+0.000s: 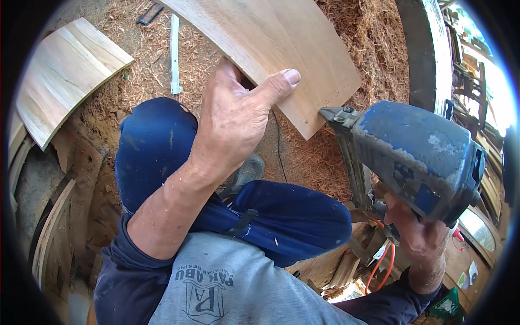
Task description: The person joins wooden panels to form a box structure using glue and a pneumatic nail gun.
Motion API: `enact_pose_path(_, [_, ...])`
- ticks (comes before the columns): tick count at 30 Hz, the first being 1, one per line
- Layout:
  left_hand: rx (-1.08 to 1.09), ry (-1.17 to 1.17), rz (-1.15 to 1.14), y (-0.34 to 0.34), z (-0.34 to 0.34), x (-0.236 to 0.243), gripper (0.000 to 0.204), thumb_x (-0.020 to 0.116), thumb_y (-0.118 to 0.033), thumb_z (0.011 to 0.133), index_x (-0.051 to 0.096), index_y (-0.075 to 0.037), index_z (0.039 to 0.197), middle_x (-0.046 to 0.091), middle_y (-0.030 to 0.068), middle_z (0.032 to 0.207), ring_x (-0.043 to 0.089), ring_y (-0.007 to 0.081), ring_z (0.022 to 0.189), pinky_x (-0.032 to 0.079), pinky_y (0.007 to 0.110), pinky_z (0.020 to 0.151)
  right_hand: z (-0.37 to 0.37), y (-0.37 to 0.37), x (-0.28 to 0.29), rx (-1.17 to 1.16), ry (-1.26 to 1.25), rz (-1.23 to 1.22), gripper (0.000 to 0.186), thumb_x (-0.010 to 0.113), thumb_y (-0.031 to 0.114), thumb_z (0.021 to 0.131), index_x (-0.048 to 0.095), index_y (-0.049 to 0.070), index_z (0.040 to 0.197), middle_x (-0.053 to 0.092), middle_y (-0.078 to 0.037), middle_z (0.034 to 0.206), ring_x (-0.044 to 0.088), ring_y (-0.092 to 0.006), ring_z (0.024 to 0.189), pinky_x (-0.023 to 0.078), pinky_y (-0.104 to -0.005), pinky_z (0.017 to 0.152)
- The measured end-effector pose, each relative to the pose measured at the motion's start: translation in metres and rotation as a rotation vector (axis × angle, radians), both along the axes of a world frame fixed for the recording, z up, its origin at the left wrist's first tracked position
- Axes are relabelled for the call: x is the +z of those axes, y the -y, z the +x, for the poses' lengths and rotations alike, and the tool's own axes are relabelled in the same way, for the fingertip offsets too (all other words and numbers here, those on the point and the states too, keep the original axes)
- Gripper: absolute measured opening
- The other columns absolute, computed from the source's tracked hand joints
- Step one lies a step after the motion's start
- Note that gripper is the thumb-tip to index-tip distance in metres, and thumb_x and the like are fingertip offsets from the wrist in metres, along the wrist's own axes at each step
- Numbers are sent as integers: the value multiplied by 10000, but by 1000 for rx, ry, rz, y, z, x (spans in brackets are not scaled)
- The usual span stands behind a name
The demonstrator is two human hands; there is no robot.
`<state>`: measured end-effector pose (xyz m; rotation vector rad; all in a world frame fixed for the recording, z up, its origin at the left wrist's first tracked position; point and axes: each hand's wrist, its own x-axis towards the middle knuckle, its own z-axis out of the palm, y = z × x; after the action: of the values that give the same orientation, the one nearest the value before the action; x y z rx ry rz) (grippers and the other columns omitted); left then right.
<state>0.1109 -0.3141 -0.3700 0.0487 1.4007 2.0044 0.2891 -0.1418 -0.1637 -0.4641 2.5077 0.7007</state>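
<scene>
My left hand (235, 114) grips the lower edge of a broad, pale wooden board (292, 46), thumb on its upper face and the other fingers hidden underneath. Rows of small dark marks run near the board's right-hand end. In my right hand (414, 225) is a worn blue nail gun (417, 154), its fingers wrapped round the handle below the body. The gun's metal nose (333, 115) meets or nearly meets the board's near right corner; whether it touches I cannot tell.
Another curved wooden panel (73, 73) lies at the left, above stacked curved pieces (54, 233). Wood shavings (382, 49) cover the ground. A pale strip (175, 54) lies beyond my knee. An orange hose (382, 268) hangs below the gun. A dark upright beam (420, 54) stands at the right.
</scene>
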Motion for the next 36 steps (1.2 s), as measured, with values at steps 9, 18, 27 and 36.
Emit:
enact_pose_path(9, [54, -123, -43, -1, 6, -8, 580, 757, -256, 935, 508, 159, 1254, 663, 303, 1077, 714, 317, 1014, 589, 389, 924, -29, 8, -1, -274, -180, -335, 259, 820, 0, 777, 730, 41, 1017, 706, -159, 1138, 721, -247, 881, 602, -372, 711])
enact_pose_path(18, [2, 24, 88, -5, 1, 3, 711, 721, -135, 957, 303, 47, 1502, 526, 215, 1389, 519, 278, 1314, 405, 427, 1135, -43, 11, 1, -1144, -239, -901, 224, 705, 102, 879, 651, -5, 1069, 656, -78, 817, 643, -181, 731, 516, -336, 679])
enact_pose_path(27, [85, 70, 135, -10, 1, 3, 558, 719, -115, 954, 426, 64, 1394, 606, 202, 1244, 595, 243, 1205, 489, 381, 1071, -58, -7, 9, -1403, -221, -898, 402, 730, 249, 914, 613, 18, 1222, 631, -52, 796, 604, -120, 594, 511, -305, 561])
enact_pose_path(36, [82, 14, 93, -6, 1, 1, 586, 707, -134, 966, 388, 72, 1412, 576, 236, 1266, 594, 273, 1217, 492, 393, 1084, -65, -2, 2, -1423, -171, -887, 389, 739, 193, 901, 618, 6, 1219, 653, -69, 802, 614, -130, 593, 507, -323, 562])
